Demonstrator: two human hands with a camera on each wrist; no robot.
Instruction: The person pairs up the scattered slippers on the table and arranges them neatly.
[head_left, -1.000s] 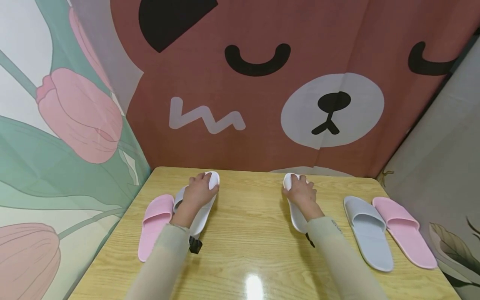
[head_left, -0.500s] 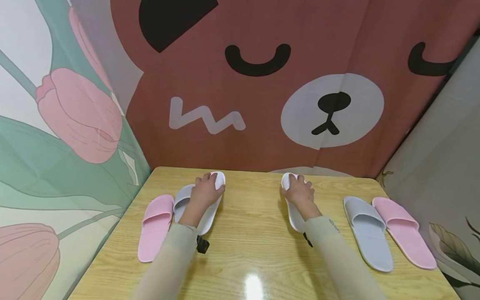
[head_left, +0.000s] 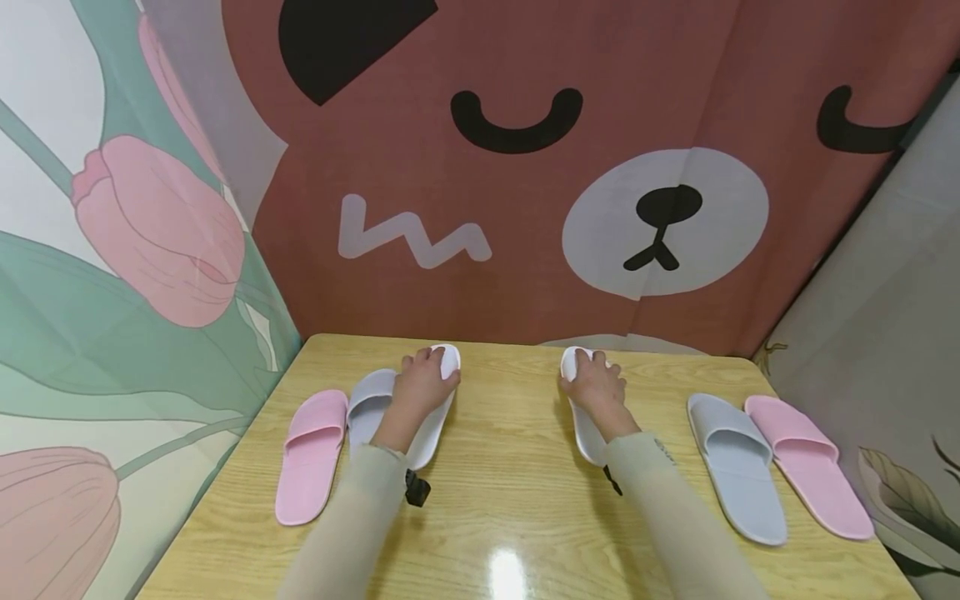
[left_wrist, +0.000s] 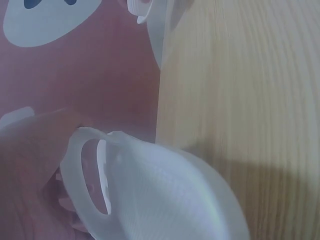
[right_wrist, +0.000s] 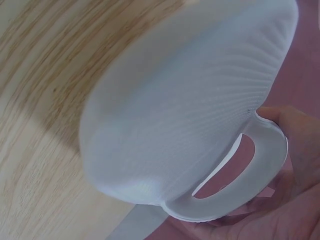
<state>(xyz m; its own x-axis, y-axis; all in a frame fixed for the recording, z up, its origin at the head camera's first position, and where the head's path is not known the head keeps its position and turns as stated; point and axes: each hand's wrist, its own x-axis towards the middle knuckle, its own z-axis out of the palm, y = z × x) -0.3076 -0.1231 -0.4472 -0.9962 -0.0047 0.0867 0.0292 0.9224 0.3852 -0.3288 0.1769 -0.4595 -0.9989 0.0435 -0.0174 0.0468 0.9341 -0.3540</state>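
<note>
My left hand (head_left: 423, 387) grips a white slipper (head_left: 429, 442) over its strap, near the table's back edge. The left wrist view shows that slipper's sole (left_wrist: 170, 200) and strap up close, the fingers partly hidden behind the strap. To the right, my right hand (head_left: 597, 387) holds a second white slipper (head_left: 585, 433) by the strap in the same way. In the right wrist view its ribbed insole (right_wrist: 190, 115) fills the middle, with the thumb and fingers around the strap. A grey slipper (head_left: 365, 422) lies just left of my left hand, partly covered by the wrist.
A pink slipper (head_left: 307, 471) lies beside the grey one on the left. Another grey slipper (head_left: 738, 479) and a pink slipper (head_left: 813, 475) lie together on the right. The wooden table (head_left: 510, 467) ends at a hanging cloth with a bear print (head_left: 420, 292).
My left hand has moved right with its white slipper, uncovering more of the left grey slipper. My right hand and its slipper have shifted slightly left. The other slippers stay in place.
</note>
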